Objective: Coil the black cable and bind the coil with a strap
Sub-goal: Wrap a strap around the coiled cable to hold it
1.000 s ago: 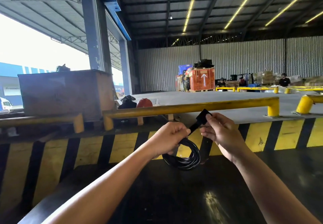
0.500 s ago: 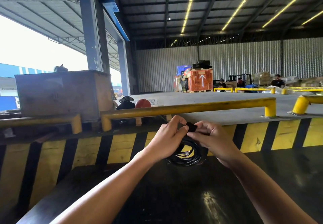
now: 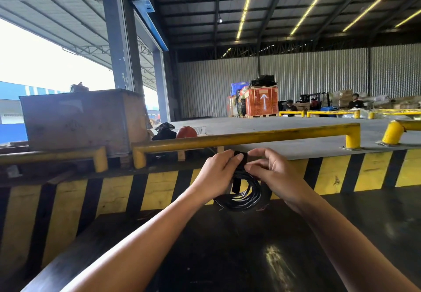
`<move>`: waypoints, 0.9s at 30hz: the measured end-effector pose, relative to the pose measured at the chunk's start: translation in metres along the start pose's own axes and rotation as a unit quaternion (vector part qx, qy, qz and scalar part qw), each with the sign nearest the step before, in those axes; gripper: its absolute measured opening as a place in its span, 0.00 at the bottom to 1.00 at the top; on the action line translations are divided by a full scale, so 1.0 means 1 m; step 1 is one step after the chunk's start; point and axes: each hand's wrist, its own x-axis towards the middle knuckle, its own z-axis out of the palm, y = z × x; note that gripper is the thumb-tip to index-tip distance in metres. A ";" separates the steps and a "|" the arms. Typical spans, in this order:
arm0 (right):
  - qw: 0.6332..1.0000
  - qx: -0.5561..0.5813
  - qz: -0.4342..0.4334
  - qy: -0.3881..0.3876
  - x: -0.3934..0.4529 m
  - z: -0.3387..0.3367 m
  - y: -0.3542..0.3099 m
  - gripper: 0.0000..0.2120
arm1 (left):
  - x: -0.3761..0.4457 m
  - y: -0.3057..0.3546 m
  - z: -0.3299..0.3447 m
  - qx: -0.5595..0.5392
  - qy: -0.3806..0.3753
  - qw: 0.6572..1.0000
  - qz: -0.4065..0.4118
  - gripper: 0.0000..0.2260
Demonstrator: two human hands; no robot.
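A black cable (image 3: 245, 197), wound into a small round coil, hangs in the air between my hands over a dark shiny surface. A black strap (image 3: 240, 157) wraps over the top of the coil, and its loose end (image 3: 236, 185) dangles down through the ring. My left hand (image 3: 217, 174) pinches the coil's top and the strap from the left. My right hand (image 3: 272, 173) presses the strap from the right with thumb and fingers. The top of the coil is hidden by my fingers.
A yellow-and-black striped kerb (image 3: 330, 173) and a yellow rail (image 3: 250, 137) run across just beyond my hands. A large grey crate (image 3: 79, 120) stands at the left. An orange crate (image 3: 264, 102), a forklift and seated people are far back in the warehouse.
The strap, held stretched up to the right a second ago, is now folded down over the coil's top. My hands have closed together on it, and the coil's ring shows more open.
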 end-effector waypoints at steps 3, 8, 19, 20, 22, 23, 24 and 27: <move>0.974 -0.140 -0.117 0.136 -0.011 0.000 -0.008 0.06 | 0.005 -0.007 -0.002 -0.067 0.045 0.995 -0.059 0.15; 0.954 -0.271 -0.124 0.013 -0.022 0.017 -0.010 0.06 | 0.011 -0.008 -0.001 -0.166 0.058 0.977 -0.120 0.13; 0.980 -0.199 -0.006 -0.024 -0.012 0.031 -0.007 0.11 | 0.006 -0.012 0.004 -0.184 0.059 0.971 -0.141 0.13; 0.983 -0.181 -0.001 -0.027 -0.013 0.030 -0.007 0.12 | 0.006 -0.012 0.004 -0.141 0.074 0.980 -0.122 0.13; 0.990 -0.142 0.007 -0.026 -0.013 0.028 -0.007 0.12 | 0.003 -0.013 0.004 -0.027 0.110 0.992 -0.058 0.15; 0.992 -0.127 0.006 -0.020 -0.014 0.028 -0.008 0.12 | 0.001 -0.012 0.005 0.008 0.122 0.992 -0.029 0.16; 0.992 -0.123 -0.004 -0.014 -0.013 0.027 -0.007 0.12 | -0.001 -0.011 0.007 0.020 0.129 0.991 -0.011 0.17; 0.990 -0.133 -0.044 0.016 -0.013 0.023 -0.006 0.11 | -0.005 -0.011 0.013 0.018 0.128 0.992 0.013 0.18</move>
